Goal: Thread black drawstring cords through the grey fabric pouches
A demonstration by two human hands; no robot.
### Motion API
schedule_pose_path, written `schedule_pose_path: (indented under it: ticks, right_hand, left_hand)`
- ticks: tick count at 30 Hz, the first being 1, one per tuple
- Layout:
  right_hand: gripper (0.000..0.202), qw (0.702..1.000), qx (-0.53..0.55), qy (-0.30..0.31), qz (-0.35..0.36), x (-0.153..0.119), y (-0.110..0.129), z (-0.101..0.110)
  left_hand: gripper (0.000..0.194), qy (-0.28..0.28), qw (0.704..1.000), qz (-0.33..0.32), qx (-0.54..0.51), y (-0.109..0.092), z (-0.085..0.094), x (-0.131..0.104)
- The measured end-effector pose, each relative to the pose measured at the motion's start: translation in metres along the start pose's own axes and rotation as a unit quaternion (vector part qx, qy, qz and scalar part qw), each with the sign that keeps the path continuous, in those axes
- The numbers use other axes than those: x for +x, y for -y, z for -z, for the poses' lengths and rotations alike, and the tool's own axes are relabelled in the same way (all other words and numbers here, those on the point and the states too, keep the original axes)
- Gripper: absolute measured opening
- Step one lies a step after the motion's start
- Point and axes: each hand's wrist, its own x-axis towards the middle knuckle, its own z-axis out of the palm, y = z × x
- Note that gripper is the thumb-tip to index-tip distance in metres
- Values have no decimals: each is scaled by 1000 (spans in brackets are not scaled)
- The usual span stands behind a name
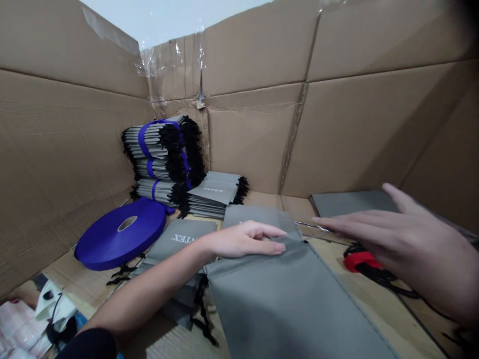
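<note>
My left hand [249, 240] is closed on the top edge of a grey fabric bag [292, 304], thumb over the cloth. The bag spreads down toward me, with a small black spot at its upper corner. To the right, my right hand [400, 239] holds a thin shiny metal tool [314, 226] at its fingertips, its thumb raised. The tool's tip points left, close to the bag's corner; I cannot tell whether it touches. Beneath my left arm lie grey printed bags [187, 237] with black cords.
A roll of purple strap [119, 234] lies at left. Behind it stand strapped bundles of grey bags [160, 159], beside a loose stack [213, 197]. Grey fabric [352, 202] lies at the back right. A red item with black cable [361, 262] is below my right hand. Cardboard walls [254, 124] enclose the table.
</note>
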Motion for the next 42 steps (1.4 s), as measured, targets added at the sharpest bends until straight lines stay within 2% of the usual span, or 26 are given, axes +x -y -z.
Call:
schedule_pose_path:
  ticks: [2, 3, 7, 11, 18, 23, 28, 35, 42]
  right_hand:
    - [43, 996, -20, 31, 83, 3, -7, 1]
    - [40, 994, -17, 31, 99, 4, -8, 1]
    - [27, 996, 70, -19, 42, 6, 0, 0]
    - [25, 992, 102, -69, 20, 8, 9, -1]
    - [29, 991, 115, -71, 22, 8, 7, 0]
    - [30, 987, 127, -102, -4, 6, 10, -12]
    - [30, 984, 137, -109, -15, 3, 11, -19]
    - [25, 985, 120, -121, 21, 0, -4, -8]
    - [29, 980, 156, -109, 51, -13, -27, -13]
  left_hand:
    - [26, 1, 1000, -1, 10, 0, 0, 0]
    - [27, 1, 1000, 0, 14, 0, 0, -1]
    - [31, -7, 999, 6, 43, -2, -1, -4]
    - [27, -3, 997, -21, 77, -5, -3, -6]
    - [24, 6, 995, -44, 95, -7, -2, -7]
    - [25, -6, 994, -49, 102, -9, -3, -9]
    - [28, 7, 995, -31, 94, -9, -1, -9]
    - [29, 25, 998, -21, 57, -5, 0, -5]
    - [32, 56, 998, 17, 4, -2, -6, -3]
